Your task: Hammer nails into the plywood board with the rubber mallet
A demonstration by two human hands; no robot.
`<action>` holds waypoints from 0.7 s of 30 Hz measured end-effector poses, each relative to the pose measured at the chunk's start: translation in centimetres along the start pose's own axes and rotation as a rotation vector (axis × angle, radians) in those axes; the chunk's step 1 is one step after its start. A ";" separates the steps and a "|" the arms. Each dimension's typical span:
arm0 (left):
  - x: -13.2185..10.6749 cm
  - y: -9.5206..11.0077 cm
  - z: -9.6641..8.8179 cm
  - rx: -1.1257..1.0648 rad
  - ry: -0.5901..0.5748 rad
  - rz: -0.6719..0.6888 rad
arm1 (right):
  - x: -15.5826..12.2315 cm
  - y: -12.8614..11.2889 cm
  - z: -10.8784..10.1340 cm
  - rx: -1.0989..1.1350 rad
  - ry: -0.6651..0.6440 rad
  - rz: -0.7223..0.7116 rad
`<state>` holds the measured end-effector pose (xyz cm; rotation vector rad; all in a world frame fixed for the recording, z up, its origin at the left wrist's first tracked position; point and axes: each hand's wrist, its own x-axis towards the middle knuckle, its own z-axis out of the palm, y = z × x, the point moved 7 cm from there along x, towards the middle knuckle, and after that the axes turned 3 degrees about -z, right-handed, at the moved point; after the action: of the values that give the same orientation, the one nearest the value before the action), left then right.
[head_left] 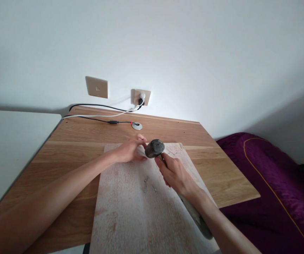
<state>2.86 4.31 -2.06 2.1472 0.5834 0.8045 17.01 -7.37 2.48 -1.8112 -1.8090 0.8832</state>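
Note:
My right hand is wrapped round the handle of a hammer, close below its dark, blunt head. The rest of the handle runs back under my forearm towards the lower right. Beside the hammer head, my left hand rests at the far part of a whitish, worn wooden board. Its fingers curve in towards the thumb, and the hammer head partly hides what lies at their tips. Several small nails lie or stand on the board: a few nails near its middle, and more nails near its far right corner.
Under the board is a brown wooden table against a white wall. Black and white cables run along its back to a wall socket. A white surface adjoins at left. Purple fabric lies at right.

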 end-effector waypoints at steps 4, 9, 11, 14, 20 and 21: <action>-0.1 0.6 0.2 0.050 -0.016 0.003 | -0.1 -0.2 -0.2 -0.013 0.002 0.006; -0.2 0.9 0.3 0.097 0.014 -0.037 | -0.2 -0.2 -1.2 -0.029 0.063 0.025; -0.3 0.9 0.3 0.120 0.031 -0.056 | -0.3 -0.1 -1.3 -0.036 0.067 0.034; -0.4 1.0 0.4 0.145 0.024 -0.066 | -0.3 0.0 -1.4 -0.025 0.071 0.044; -0.5 1.4 0.4 0.165 0.047 -0.019 | -0.3 0.2 -1.2 -0.007 0.064 0.045; -0.5 1.5 0.4 0.166 0.049 -0.006 | -0.3 0.2 -1.2 -0.002 0.062 0.049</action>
<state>3.02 2.93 -1.26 2.2798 0.7036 0.8330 18.03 -7.53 3.24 -1.8702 -1.7353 0.8334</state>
